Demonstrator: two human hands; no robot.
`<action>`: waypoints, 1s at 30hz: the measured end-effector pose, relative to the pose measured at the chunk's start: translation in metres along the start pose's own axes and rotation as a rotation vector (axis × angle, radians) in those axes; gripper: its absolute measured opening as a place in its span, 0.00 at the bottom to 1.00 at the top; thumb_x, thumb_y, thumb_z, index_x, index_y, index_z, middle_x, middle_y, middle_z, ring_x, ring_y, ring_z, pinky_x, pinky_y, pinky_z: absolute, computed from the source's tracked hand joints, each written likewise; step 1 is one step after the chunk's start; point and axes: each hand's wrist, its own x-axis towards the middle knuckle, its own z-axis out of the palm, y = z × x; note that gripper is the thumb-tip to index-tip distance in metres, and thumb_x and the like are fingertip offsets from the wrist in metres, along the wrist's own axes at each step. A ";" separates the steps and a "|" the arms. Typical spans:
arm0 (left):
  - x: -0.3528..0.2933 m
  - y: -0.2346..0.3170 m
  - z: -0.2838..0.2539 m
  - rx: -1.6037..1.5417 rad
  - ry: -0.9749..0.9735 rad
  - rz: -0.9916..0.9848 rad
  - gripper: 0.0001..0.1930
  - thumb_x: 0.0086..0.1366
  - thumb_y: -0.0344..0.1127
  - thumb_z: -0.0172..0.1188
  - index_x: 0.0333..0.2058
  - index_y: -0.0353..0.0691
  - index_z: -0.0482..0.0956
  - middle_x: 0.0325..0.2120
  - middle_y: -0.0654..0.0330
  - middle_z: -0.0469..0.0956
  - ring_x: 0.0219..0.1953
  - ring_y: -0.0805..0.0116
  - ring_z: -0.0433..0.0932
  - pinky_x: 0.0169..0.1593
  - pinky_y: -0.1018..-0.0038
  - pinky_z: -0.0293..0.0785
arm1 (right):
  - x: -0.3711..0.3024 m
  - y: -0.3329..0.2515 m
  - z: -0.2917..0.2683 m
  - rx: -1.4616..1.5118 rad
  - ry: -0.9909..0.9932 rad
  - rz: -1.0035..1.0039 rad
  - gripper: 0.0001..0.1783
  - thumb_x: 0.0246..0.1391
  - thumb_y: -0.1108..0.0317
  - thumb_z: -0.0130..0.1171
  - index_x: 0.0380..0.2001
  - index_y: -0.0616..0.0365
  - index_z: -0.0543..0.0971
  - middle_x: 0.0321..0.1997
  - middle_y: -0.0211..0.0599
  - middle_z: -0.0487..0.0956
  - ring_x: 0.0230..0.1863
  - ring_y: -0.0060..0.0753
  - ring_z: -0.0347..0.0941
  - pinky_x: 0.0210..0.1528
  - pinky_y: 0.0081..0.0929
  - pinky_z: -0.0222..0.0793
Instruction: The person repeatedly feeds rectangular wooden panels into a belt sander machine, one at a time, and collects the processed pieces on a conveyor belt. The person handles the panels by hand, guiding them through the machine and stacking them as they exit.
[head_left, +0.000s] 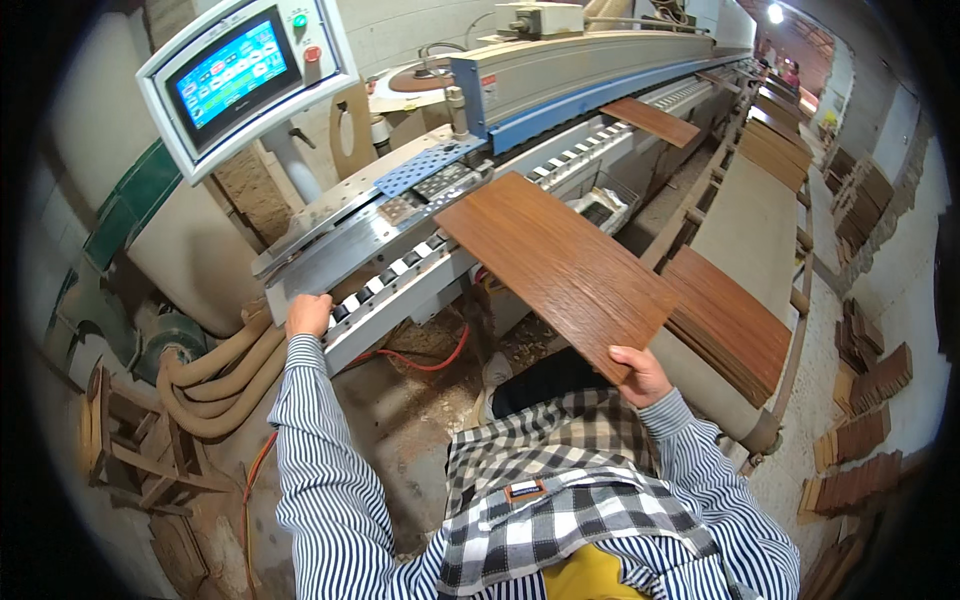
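Observation:
My right hand (pixel 642 376) grips the near corner of a reddish-brown wooden board (pixel 560 265), thumb on top. The board is tilted across the space in front of me, its far end over the roller rail (pixel 400 285) of a long machine (pixel 600 70). At the rail's near left end, my left hand (pixel 308 316) is closed on the edge, its fingers curled and partly hidden. Another brown board (pixel 652 121) lies farther along the machine, sticking out from its side. To my right, a stack of similar boards (pixel 730 320) rests on a roller conveyor (pixel 800 300).
A control panel (pixel 235 75) with a lit screen stands at the upper left. Thick hoses (pixel 215 390) and a wooden stool (pixel 135 440) are at the left. A red hose (pixel 440 358) lies below the rail. Board piles (pixel 850 480) line the right wall.

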 end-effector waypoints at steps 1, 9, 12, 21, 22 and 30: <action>-0.001 -0.004 0.000 0.006 0.006 -0.024 0.18 0.48 0.44 0.48 0.26 0.35 0.80 0.30 0.42 0.75 0.35 0.46 0.74 0.41 0.59 0.68 | 0.010 0.004 0.019 -0.010 -0.040 0.041 0.25 0.44 0.77 0.57 0.48 0.61 0.65 0.43 0.35 0.71 0.44 0.28 0.69 0.47 0.26 0.66; -0.005 0.005 -0.007 -0.011 -0.046 -0.070 0.17 0.49 0.45 0.48 0.26 0.41 0.82 0.32 0.45 0.76 0.37 0.49 0.75 0.43 0.62 0.69 | 0.065 0.054 0.106 -0.106 -0.340 0.205 0.27 0.47 0.67 0.61 0.50 0.62 0.65 0.46 0.32 0.71 0.45 0.26 0.67 0.46 0.25 0.65; -0.008 0.008 -0.010 -0.018 -0.051 -0.086 0.17 0.49 0.45 0.48 0.27 0.41 0.82 0.32 0.44 0.76 0.38 0.49 0.74 0.44 0.62 0.68 | 0.074 0.061 0.124 -0.198 -0.487 0.339 0.26 0.44 0.69 0.62 0.47 0.62 0.67 0.43 0.32 0.71 0.41 0.24 0.68 0.42 0.21 0.65; -0.006 0.007 -0.006 0.012 -0.041 -0.063 0.17 0.50 0.44 0.47 0.26 0.41 0.82 0.32 0.45 0.76 0.38 0.49 0.74 0.44 0.61 0.68 | 0.092 0.076 0.135 -0.247 -0.597 0.245 0.21 0.43 0.70 0.63 0.43 0.62 0.71 0.37 0.29 0.73 0.36 0.20 0.68 0.41 0.20 0.64; -0.005 0.007 -0.005 0.017 -0.037 -0.053 0.17 0.50 0.44 0.47 0.26 0.41 0.82 0.32 0.45 0.77 0.38 0.49 0.75 0.44 0.61 0.68 | 0.093 0.078 0.133 -0.281 -0.595 0.227 0.21 0.44 0.69 0.63 0.42 0.62 0.72 0.37 0.29 0.73 0.37 0.20 0.68 0.42 0.20 0.64; -0.008 0.009 -0.007 -0.019 -0.059 -0.076 0.17 0.51 0.44 0.47 0.26 0.42 0.82 0.32 0.46 0.77 0.37 0.50 0.75 0.43 0.62 0.68 | 0.091 0.078 0.123 -0.403 -0.513 0.116 0.19 0.49 0.65 0.59 0.43 0.64 0.72 0.41 0.32 0.74 0.41 0.22 0.69 0.46 0.22 0.65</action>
